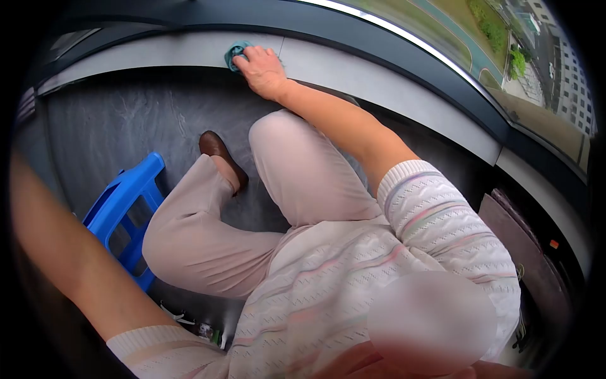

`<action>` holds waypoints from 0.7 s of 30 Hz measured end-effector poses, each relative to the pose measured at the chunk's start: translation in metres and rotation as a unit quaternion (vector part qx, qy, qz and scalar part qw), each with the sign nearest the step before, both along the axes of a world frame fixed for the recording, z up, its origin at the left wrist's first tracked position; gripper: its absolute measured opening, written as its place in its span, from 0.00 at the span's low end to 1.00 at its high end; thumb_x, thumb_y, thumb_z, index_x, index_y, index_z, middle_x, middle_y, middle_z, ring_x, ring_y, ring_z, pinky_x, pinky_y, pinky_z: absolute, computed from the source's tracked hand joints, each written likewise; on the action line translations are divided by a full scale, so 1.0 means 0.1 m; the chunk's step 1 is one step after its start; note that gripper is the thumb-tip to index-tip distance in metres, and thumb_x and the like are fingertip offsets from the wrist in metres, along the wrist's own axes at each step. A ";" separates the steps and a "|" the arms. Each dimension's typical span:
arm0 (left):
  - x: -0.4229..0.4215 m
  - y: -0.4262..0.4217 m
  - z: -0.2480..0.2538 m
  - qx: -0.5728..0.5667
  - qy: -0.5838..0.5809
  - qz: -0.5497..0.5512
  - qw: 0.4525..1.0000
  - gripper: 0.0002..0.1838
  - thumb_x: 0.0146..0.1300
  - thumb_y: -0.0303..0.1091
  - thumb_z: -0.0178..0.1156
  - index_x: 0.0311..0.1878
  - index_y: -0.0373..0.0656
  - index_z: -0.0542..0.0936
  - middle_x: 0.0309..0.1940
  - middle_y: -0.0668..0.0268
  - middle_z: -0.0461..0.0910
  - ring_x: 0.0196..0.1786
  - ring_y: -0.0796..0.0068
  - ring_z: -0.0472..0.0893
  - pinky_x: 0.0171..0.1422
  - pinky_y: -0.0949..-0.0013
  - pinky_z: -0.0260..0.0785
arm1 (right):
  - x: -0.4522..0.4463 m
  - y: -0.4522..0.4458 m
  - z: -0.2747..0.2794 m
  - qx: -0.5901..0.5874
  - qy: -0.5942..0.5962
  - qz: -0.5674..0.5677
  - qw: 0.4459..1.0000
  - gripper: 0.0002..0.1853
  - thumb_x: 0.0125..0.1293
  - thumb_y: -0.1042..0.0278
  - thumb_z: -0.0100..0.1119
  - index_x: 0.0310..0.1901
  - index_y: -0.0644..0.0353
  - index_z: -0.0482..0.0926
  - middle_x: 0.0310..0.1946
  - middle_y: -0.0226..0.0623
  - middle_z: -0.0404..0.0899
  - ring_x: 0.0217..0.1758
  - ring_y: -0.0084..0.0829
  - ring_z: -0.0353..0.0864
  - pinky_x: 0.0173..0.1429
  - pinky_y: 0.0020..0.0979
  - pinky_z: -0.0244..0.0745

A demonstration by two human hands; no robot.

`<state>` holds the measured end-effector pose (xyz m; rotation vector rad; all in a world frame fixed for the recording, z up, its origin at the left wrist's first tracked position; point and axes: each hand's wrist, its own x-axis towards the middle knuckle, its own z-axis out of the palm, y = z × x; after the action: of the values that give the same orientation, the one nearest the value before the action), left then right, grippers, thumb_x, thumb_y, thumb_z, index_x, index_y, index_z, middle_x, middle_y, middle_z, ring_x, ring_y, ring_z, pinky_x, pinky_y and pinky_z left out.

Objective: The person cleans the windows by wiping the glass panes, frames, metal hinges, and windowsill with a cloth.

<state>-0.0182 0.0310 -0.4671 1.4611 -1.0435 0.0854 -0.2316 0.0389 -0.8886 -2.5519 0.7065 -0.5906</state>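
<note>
My right hand (260,68) is pressed down on a bunched teal cloth (237,55), fingers curled over it. The cloth lies on the pale grey window ledge (183,49), near a seam in its surface. My right arm reaches forward across my bent knee to get there. On the other side, my left forearm extends toward the left edge of the picture, and the hand itself is out of sight. A blue plastic stool (123,196) stands close to that forearm.
A dark window frame (404,60) runs behind the ledge, with greenery and buildings far below outside. Dark marbled floor (126,120) lies under my brown shoe (218,148). Flat brownish panels (514,234) lean under the ledge at right. Small items lie beneath my left arm.
</note>
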 end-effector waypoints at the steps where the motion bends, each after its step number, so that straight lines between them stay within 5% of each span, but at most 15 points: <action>1: 0.24 0.09 0.05 0.025 -0.005 -0.075 0.997 0.31 0.63 0.40 0.57 0.68 0.46 0.61 0.69 0.58 0.57 0.72 0.57 0.54 0.76 0.52 0.46 | 0.16 -0.06 0.01 0.069 -0.015 0.010 0.997 0.11 0.57 0.69 0.54 0.43 0.50 0.76 0.38 0.38 0.73 0.44 0.40 0.74 0.46 0.40 0.67; 3: 0.58 0.19 0.00 0.060 -0.094 -0.070 0.991 0.31 0.63 0.41 0.57 0.68 0.46 0.61 0.69 0.57 0.58 0.72 0.57 0.55 0.75 0.52 0.48 | 0.50 -0.11 0.11 0.211 -0.043 0.037 0.976 0.10 0.58 0.67 0.55 0.42 0.51 0.78 0.38 0.40 0.74 0.43 0.43 0.75 0.46 0.42 0.71; 5: 0.58 0.30 -0.11 0.078 -0.095 -0.018 0.992 0.30 0.63 0.41 0.57 0.67 0.46 0.62 0.67 0.57 0.59 0.71 0.58 0.56 0.74 0.53 0.49 | 0.22 -0.37 0.42 0.190 -0.083 0.036 0.978 0.09 0.59 0.65 0.57 0.42 0.50 0.79 0.37 0.42 0.75 0.42 0.46 0.77 0.46 0.43 0.74; 8: 0.66 0.48 -0.27 0.085 -0.091 0.016 0.992 0.29 0.63 0.41 0.57 0.65 0.46 0.63 0.66 0.56 0.61 0.69 0.58 0.58 0.73 0.53 0.51 | -0.72 -0.69 0.64 0.080 0.010 0.078 0.994 0.11 0.53 0.68 0.62 0.40 0.49 0.81 0.37 0.36 0.74 0.43 0.40 0.75 0.46 0.40 0.72; 11: 0.71 0.60 -0.50 0.088 -0.086 0.029 0.992 0.27 0.63 0.41 0.57 0.64 0.45 0.65 0.64 0.56 0.62 0.68 0.58 0.60 0.71 0.54 0.52 | -1.27 -0.72 0.49 -0.006 0.158 0.235 0.959 0.22 0.54 0.66 0.63 0.54 0.47 0.74 0.60 0.39 0.66 0.66 0.40 0.62 0.65 0.45 0.60; 15: 0.80 0.72 -0.71 0.093 -0.082 0.040 0.992 0.25 0.64 0.42 0.56 0.62 0.44 0.66 0.61 0.55 0.65 0.65 0.59 0.62 0.69 0.55 0.55 | -0.74 -0.59 0.27 -0.032 0.190 0.304 0.933 0.31 0.59 0.64 0.60 0.64 0.51 0.62 0.68 0.40 0.56 0.75 0.42 0.47 0.72 0.50 0.47; 21: 0.94 0.80 -0.89 0.092 -0.073 0.049 0.992 0.23 0.64 0.42 0.56 0.59 0.43 0.69 0.58 0.54 0.68 0.62 0.60 0.66 0.66 0.56 0.58 | 0.99 -0.08 -0.04 -0.094 0.081 0.248 0.961 0.27 0.65 0.63 0.50 0.65 0.52 0.61 0.69 0.44 0.54 0.74 0.43 0.47 0.72 0.52 0.46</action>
<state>0.0754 0.1113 -0.5560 1.6932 -1.1209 0.1735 -0.1330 0.0306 -0.8925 -2.8249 0.0380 -0.2913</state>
